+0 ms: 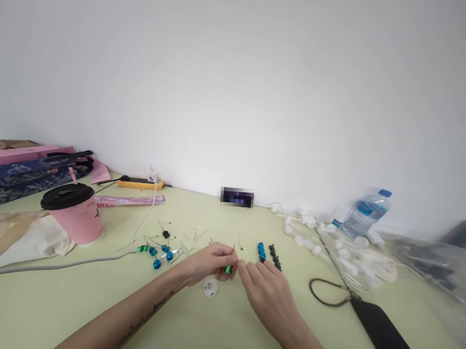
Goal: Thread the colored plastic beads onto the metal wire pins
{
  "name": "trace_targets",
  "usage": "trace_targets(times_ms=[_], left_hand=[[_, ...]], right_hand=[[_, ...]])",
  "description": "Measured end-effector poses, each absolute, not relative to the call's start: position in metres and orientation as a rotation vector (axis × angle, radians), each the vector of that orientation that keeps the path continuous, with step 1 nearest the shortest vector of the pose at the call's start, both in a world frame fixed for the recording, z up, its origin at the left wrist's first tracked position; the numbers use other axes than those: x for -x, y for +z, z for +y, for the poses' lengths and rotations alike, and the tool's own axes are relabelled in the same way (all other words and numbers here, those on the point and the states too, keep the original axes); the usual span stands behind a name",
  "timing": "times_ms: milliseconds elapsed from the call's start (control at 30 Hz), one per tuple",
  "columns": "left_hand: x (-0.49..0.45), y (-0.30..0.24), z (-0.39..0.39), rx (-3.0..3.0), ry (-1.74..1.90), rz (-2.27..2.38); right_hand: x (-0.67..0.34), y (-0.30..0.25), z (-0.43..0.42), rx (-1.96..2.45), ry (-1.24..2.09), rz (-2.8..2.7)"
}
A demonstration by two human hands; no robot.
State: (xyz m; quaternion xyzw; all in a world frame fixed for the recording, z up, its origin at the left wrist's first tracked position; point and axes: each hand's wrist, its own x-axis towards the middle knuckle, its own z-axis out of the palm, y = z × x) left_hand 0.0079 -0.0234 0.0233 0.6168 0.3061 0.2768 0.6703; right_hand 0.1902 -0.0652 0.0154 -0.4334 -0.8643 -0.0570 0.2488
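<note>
Forearms come in from the bottom edge, 2 of them, converging mid-table. Left hand [208,263] has thumb and fingertips pinched on a small green wire-lead component [228,270], held just above the pale green table [48,310], centre of view. Right hand [267,291] lies low, fingers stretched to the component's right side, tips touching or nearly so; grip on it cannot be told. Component's long axis looks near upright, with a thin lead rising from it toward the wall; it is too small to read finer.

White round disc [210,288] flat just below the hands. Loose blue components [159,254] and bent wires scattered left; a blue row [261,251] and black row [275,257] just right of the hands.

Open room: bare table in front of both forearms, left and right. Hemmed farther out by pink lidded cup [76,214] and cloth bag [17,234] left, black strap [385,334] near right, white-capped tubes [332,245] and water bottle [366,210] far right. Wall bounds the table's far edge
</note>
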Motion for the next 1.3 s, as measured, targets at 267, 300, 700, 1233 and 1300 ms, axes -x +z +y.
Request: trace_targets(times_ms=[267, 300, 700, 1233, 1300], left_hand=[[-0.003, 0.03, -0.024, -2.411, 1.033, 0.95], [-0.003, 0.028, -0.025, -2.527, 1.023, 0.89], [-0.007, 0.014, -0.025, -2.553, 0.99, 0.787], [-0.007, 0.022, -0.024, -2.427, 0.999, 0.859], [-0.008, 0.022, -0.026, -2.503, 0.985, 0.841]], right_hand=[[-0.203, 0.03, -0.043, 1.25, 1.692, -1.419], [-0.203, 0.029, -0.042, 1.19, 1.84, -1.315], [-0.192, 0.016, -0.044, 1.105, 1.679, -1.271], [-0.199, 0.025, -0.043, 1.141, 1.695, -1.483], [-0.196, 0.024, -0.043, 1.138, 1.616, -1.506]])
